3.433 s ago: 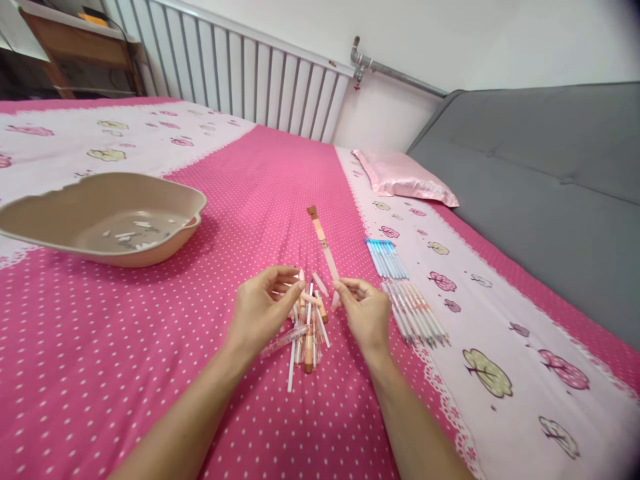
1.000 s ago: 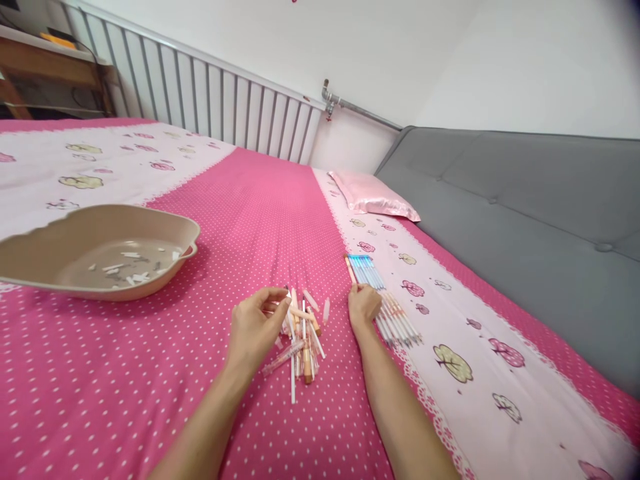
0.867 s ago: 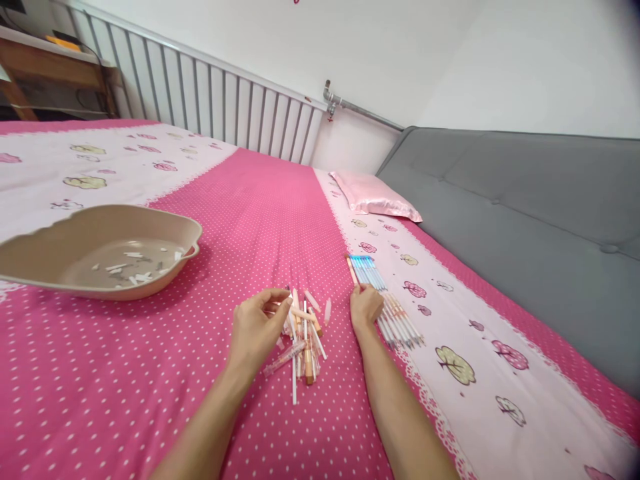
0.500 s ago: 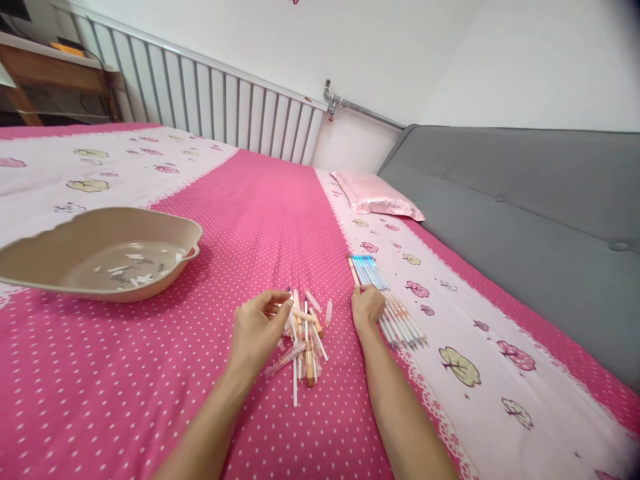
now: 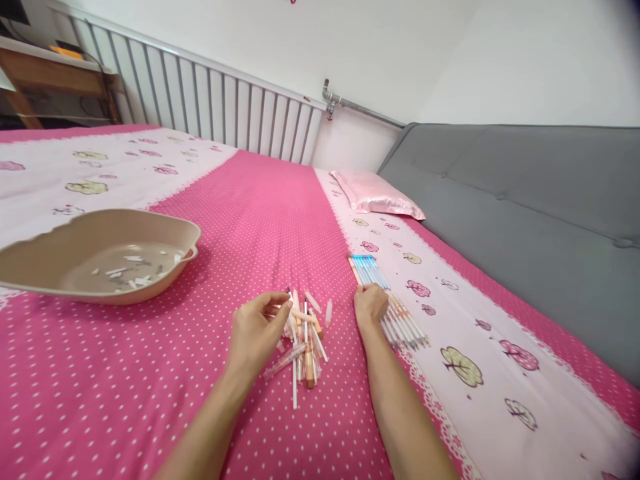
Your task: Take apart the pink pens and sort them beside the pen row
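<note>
My right hand (image 5: 371, 305) is closed at the left edge of a row of pens (image 5: 403, 320) laid side by side. A peach pen (image 5: 353, 267) with a brown end sticks out from under its fingers. The row's far ends are light blue, its near ends pale with dark tips. My left hand (image 5: 257, 328) hovers at the left of a loose pile of pen parts (image 5: 309, 343), thumb and fingers together in a pinch; what they hold, if anything, is hidden. White sticks, clear pinkish tubes and peach pieces with brown ends make up the pile.
A beige basin (image 5: 165, 230) with small white and grey bits stands at the left on the pink dotted bedspread (image 5: 270, 220). Further back lie a pink pillow (image 5: 377, 195) and a grey headboard (image 5: 525, 187). A white radiator (image 5: 200, 93) lines the wall.
My right hand has shifted very slightly to the right along the pens. The left hand, the pile and the basin look nearly the same.
</note>
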The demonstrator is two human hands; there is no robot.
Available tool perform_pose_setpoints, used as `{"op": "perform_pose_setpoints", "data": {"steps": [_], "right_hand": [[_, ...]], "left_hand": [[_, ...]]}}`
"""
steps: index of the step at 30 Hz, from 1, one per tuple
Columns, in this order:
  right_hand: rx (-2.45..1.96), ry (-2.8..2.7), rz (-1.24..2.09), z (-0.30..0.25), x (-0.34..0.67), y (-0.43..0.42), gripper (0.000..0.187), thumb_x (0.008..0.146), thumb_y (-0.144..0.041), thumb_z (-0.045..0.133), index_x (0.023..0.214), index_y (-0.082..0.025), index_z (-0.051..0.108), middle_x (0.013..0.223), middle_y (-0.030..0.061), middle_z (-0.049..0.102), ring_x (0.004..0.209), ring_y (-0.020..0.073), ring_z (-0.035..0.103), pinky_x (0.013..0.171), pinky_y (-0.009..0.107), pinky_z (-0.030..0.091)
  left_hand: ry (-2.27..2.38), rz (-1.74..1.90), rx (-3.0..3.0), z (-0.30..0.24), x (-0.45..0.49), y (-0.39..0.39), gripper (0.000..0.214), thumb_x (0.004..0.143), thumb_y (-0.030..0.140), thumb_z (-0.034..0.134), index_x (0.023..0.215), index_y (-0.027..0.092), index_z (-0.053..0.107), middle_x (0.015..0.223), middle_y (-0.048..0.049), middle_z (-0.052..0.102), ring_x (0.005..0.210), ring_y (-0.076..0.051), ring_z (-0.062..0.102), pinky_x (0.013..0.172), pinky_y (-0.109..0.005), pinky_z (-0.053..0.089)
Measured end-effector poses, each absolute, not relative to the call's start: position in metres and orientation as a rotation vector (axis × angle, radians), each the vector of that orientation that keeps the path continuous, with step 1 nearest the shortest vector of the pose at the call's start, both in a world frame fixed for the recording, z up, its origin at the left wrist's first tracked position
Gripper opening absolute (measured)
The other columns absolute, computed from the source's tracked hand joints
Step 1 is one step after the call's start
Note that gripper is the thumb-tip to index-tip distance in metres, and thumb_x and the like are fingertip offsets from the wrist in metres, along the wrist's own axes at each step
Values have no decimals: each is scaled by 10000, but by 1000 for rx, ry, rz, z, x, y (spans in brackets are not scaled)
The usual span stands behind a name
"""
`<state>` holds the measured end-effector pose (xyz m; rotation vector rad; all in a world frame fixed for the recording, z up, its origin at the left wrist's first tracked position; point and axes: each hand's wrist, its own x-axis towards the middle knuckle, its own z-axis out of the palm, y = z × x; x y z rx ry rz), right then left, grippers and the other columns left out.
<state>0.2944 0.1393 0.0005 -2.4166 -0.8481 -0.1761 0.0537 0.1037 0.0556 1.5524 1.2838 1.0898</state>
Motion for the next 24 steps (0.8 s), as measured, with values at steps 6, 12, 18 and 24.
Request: {"op": "perform_pose_setpoints", "data": {"steps": [6, 12, 18, 24], "right_hand": [[-2333, -825, -204, 12, 293, 132, 345, 768, -282, 568, 1034, -75, 639, 808, 199, 696, 826, 293, 650, 713, 330, 410], [-2173, -912, -202, 25, 275, 121, 297, 800, -284, 524, 1039, -136, 622, 778, 97, 710, 756, 237, 646, 686, 293, 391], [-2074, -1107, -94, 4, 249, 90, 251, 798, -275, 516, 986, -151, 628, 789, 65, 706, 709, 203, 632, 650, 277, 408], [-1993, -1332, -17, -16, 241, 18, 267, 850, -300, 449, 1020, -145, 584, 929, 78, 657, 845, 191, 595, 745, 286, 447]], "left_hand": [[1301, 1080, 1569, 55, 52, 104, 291, 733, 376, 600, 896, 145, 671, 734, -50, 681, 624, -167, 617, 561, -268, 492], [1310, 1134, 1591, 54, 50, 107, 291, 726, 380, 612, 892, 150, 676, 778, -57, 694, 671, -176, 634, 605, -281, 510], [1360, 1236, 1544, 60, 40, 113, 311, 700, 369, 650, 919, 150, 679, 792, -63, 691, 693, -178, 642, 600, -285, 529], [1247, 1770, 1408, 122, 17, 91, 311, 705, 337, 676, 943, 136, 662, 750, -13, 656, 653, -111, 605, 630, -244, 519]]}}
